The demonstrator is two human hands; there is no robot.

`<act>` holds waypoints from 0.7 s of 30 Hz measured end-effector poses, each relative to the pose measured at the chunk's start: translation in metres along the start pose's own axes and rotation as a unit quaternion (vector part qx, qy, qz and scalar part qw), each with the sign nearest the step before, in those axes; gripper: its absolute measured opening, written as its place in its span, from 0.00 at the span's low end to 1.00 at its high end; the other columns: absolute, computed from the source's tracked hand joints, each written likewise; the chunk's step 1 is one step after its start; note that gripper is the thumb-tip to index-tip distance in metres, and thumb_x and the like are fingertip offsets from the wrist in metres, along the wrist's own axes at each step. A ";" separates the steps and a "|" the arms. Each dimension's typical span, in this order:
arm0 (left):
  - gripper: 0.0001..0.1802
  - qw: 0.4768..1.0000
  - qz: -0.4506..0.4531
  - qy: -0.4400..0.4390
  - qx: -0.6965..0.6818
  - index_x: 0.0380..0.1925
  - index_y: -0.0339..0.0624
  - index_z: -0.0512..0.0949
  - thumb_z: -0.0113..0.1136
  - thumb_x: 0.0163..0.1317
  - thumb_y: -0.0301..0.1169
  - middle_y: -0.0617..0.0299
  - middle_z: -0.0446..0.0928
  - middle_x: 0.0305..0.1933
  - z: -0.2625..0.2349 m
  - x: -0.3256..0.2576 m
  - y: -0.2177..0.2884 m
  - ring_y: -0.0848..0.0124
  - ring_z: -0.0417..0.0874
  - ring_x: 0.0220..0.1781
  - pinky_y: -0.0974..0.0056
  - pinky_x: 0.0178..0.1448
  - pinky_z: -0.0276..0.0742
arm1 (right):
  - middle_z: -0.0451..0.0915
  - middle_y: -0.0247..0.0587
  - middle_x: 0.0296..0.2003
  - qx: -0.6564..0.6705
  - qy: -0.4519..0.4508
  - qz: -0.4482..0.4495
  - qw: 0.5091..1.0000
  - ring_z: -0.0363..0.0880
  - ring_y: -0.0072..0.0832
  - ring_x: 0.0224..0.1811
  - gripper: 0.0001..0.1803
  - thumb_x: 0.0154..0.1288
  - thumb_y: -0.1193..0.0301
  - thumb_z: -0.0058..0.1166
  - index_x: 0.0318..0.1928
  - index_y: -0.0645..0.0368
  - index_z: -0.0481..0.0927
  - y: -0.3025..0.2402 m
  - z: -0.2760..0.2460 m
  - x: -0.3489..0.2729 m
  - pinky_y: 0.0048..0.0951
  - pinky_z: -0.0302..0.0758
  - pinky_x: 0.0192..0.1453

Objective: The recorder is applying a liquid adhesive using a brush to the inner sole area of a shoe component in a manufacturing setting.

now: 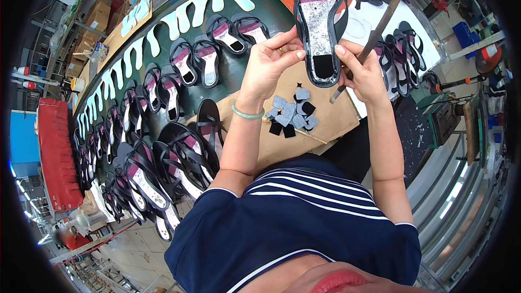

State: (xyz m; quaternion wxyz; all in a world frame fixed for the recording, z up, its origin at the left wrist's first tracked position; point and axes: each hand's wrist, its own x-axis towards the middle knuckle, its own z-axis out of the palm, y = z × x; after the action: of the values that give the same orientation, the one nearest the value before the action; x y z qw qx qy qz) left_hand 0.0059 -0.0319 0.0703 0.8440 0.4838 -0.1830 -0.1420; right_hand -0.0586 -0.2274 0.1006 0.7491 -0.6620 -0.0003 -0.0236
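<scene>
A black strappy sandal (320,21) is held up before me with its heel toward me. Its insole is whitish with a purple patch under the straps, and a black square pad (325,67) covers the heel. My left hand (275,58) is closed on the sandal's left edge, thumb and forefinger near the heel. My right hand (362,70) pinches the right side of the heel, with a long brown stick (374,38) slanting through its grip. Below lies a loose pile of small grey and black pads (293,113) on brown cardboard (260,146).
Rows of similar sandals (209,62) and pale insole pieces (198,11) line the dark green table (233,70) at left. More sandals (401,57) stand on a white surface at right. A green machine (445,114) stands at far right; a red cloth (57,154) hangs at far left.
</scene>
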 end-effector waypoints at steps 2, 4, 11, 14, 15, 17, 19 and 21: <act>0.29 1.000 0.008 -0.014 -0.006 0.59 0.27 0.73 0.66 0.55 0.15 0.58 0.80 0.44 0.000 -0.001 0.000 0.74 0.80 0.46 0.68 0.55 0.79 | 0.75 0.31 0.18 0.001 0.003 0.000 1.000 0.71 0.14 0.13 0.13 0.72 0.66 0.54 0.34 0.64 0.81 -0.002 0.000 0.000 0.15 0.54 0.14; 0.29 1.000 0.014 -0.021 -0.007 0.60 0.28 0.73 0.66 0.55 0.14 0.59 0.79 0.45 0.001 -0.001 0.002 0.74 0.80 0.47 0.68 0.55 0.79 | 0.74 0.31 0.18 0.003 0.006 0.000 1.000 0.71 0.15 0.13 0.13 0.72 0.66 0.54 0.35 0.64 0.81 -0.003 0.000 0.000 0.15 0.53 0.13; 0.32 0.997 0.023 -0.063 -0.021 0.63 0.31 0.71 0.64 0.55 0.12 0.63 0.73 0.48 0.003 0.000 0.005 0.75 0.77 0.49 0.70 0.57 0.78 | 0.74 0.31 0.18 0.008 0.004 -0.013 1.000 0.71 0.15 0.13 0.12 0.72 0.67 0.54 0.34 0.65 0.81 -0.007 -0.002 0.002 0.15 0.53 0.13; 0.33 0.997 0.025 -0.072 -0.019 0.64 0.32 0.70 0.63 0.55 0.12 0.63 0.72 0.50 0.003 -0.001 0.005 0.75 0.76 0.50 0.70 0.57 0.77 | 0.74 0.31 0.18 0.009 0.006 -0.015 1.000 0.70 0.15 0.13 0.12 0.72 0.68 0.54 0.34 0.65 0.81 -0.008 -0.001 0.002 0.16 0.53 0.13; 0.33 0.997 0.025 -0.073 -0.019 0.64 0.32 0.70 0.63 0.55 0.12 0.63 0.72 0.50 0.003 -0.001 0.006 0.75 0.76 0.50 0.70 0.57 0.77 | 0.74 0.31 0.18 0.012 0.011 -0.012 1.000 0.70 0.15 0.13 0.12 0.72 0.68 0.54 0.35 0.66 0.81 -0.009 0.000 0.002 0.16 0.54 0.13; 0.34 0.996 0.023 -0.084 -0.021 0.65 0.33 0.68 0.63 0.55 0.12 0.63 0.71 0.52 0.003 -0.001 0.006 0.75 0.76 0.50 0.70 0.58 0.77 | 0.74 0.32 0.19 0.016 0.009 -0.013 1.000 0.70 0.15 0.13 0.12 0.71 0.68 0.54 0.35 0.66 0.81 -0.009 -0.002 0.002 0.16 0.54 0.13; 0.35 0.995 0.031 -0.092 -0.013 0.66 0.34 0.68 0.63 0.55 0.12 0.63 0.70 0.53 0.004 -0.001 0.007 0.75 0.76 0.50 0.70 0.58 0.77 | 0.75 0.32 0.19 0.020 0.009 -0.012 1.000 0.70 0.15 0.13 0.12 0.71 0.68 0.54 0.36 0.67 0.81 -0.010 -0.002 0.002 0.16 0.53 0.13; 0.36 0.994 0.039 -0.101 -0.004 0.66 0.35 0.67 0.63 0.55 0.12 0.63 0.70 0.54 0.005 -0.001 0.009 0.75 0.76 0.50 0.70 0.57 0.77 | 0.75 0.33 0.19 0.032 0.017 -0.009 0.999 0.69 0.15 0.13 0.13 0.71 0.68 0.55 0.37 0.68 0.82 -0.012 0.000 0.001 0.15 0.53 0.13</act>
State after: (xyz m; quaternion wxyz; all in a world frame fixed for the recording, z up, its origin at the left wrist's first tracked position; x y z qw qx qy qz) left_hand 0.0031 -0.0308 0.0801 0.8283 0.4558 -0.2853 -0.1573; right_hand -0.0582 -0.2294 0.1125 0.7698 -0.6369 0.0060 -0.0412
